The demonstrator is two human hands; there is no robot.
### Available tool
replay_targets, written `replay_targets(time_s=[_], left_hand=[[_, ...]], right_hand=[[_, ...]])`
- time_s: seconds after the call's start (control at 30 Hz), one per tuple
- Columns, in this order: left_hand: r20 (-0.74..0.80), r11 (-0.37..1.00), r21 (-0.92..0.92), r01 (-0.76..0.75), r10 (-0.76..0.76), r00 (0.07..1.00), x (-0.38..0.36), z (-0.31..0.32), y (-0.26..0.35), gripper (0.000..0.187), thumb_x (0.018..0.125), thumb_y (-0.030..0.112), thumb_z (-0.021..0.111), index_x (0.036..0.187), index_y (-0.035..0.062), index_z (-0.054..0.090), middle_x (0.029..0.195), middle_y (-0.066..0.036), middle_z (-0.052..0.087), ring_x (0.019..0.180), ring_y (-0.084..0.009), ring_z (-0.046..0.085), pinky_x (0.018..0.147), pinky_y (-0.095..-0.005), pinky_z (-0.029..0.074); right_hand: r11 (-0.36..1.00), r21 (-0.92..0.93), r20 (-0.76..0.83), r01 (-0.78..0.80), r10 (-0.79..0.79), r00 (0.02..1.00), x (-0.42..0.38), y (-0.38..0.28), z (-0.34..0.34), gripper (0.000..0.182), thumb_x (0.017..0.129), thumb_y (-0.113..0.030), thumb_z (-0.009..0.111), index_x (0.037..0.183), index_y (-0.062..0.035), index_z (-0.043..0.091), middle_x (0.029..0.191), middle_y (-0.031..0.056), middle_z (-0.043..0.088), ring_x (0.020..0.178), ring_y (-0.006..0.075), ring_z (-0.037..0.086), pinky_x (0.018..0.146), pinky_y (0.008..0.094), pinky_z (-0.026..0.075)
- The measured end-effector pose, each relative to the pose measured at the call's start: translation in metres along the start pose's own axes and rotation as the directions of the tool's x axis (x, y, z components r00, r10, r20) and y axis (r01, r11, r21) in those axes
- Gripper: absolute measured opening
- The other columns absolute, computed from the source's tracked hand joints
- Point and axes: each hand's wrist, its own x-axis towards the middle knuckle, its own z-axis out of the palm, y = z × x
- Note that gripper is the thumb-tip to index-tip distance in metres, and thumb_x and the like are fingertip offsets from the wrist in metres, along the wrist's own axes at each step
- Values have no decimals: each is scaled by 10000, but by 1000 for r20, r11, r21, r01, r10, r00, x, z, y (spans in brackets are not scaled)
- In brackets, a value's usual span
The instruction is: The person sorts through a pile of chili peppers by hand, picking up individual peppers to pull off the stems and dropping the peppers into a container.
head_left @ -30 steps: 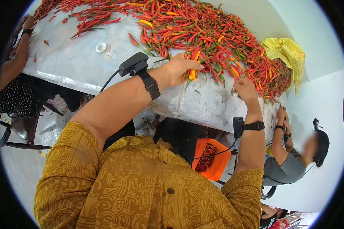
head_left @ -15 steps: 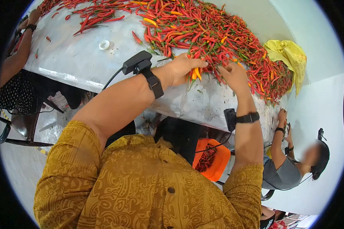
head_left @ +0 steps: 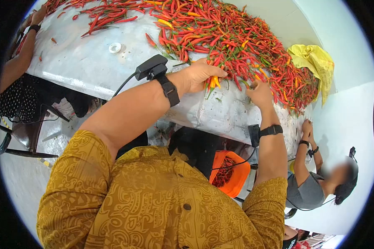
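Note:
My left hand (head_left: 198, 76) is closed around a small bunch of chili peppers (head_left: 213, 82), red and orange, with their tips sticking out below the fingers. To its right, my right hand (head_left: 260, 94) is pinched at the near edge of the pile, with a chili pepper (head_left: 246, 84) showing green at the fingertips. Most of that pepper is hidden by the fingers. Directly behind both hands spreads a large heap of chili peppers (head_left: 220, 35), mostly red with green stems and a few orange ones.
The heap lies on a table under a clear plastic cover (head_left: 81, 54). A white ring-shaped cap (head_left: 115, 47) sits at left, a yellow sack (head_left: 313, 62) at far right. Below the table edge stands an orange bin (head_left: 237, 180) holding red chilies. Co-workers' arms (head_left: 23, 58) reach in at both sides.
My right hand has drawn back slightly toward me, away from the heap, with a chili pepper at its fingertips. My left hand keeps its bunch almost in place.

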Motion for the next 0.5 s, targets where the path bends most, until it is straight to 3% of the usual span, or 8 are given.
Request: replay_targets(time_s=[0.1,0.17,0.2,0.27,0.33,0.4,0.5], left_hand=[[-22,1000,-8,2,-2,1000,-2,4,2,188,738,-13,663,877,73,570,767,-23,588,674,-130,566,596,-260,467],[-31,1000,-14,5,-6,1000,-2,5,2,196,735,-16,666,880,76,572,774,-17,591,684,-128,568,600,-259,469],[-29,1000,-13,1,-2,1000,-2,5,2,201,734,-18,667,884,78,573,784,-14,592,691,-127,570,606,-258,471],[-28,1000,-13,1,-2,1000,1,2,-1,206,733,-19,669,888,80,574,793,-10,594,698,-126,572,612,-258,474],[-14,999,34,24,-23,1000,4,-4,-2,279,733,-14,657,991,44,571,901,-64,625,798,-180,608,714,-323,507],[-15,999,19,34,-34,999,0,1,0,244,733,-17,664,944,63,572,858,-36,609,749,-153,591,668,-289,491],[-16,999,-6,32,-32,999,0,0,1,218,733,-19,672,898,83,572,815,-9,594,703,-127,574,625,-256,475]], right_hand=[[999,46,-36,19,-18,999,-7,-4,-5,299,627,-208,656,845,-7,620,790,166,638,783,268,622,691,344,471],[960,264,17,-95,94,995,-13,-9,-15,269,632,-160,644,845,3,621,805,157,649,753,217,629,659,328,474],[960,263,17,-95,94,995,-8,-1,-11,269,632,-160,644,845,3,621,805,157,649,753,217,629,659,328,474],[870,491,-88,50,-7,996,1,12,-5,273,634,-136,637,856,23,616,795,138,654,701,168,618,621,301,475],[867,498,-52,8,21,998,-3,9,-5,274,637,-130,639,859,29,615,785,128,651,689,164,613,613,296,474],[863,504,-18,-28,43,999,-5,6,-4,275,639,-124,640,862,35,614,775,119,648,677,161,607,605,291,472],[803,595,-27,-16,40,999,-1,6,-1,153,697,-36,601,838,20,585,692,44,584,608,90,534,546,225,424]])
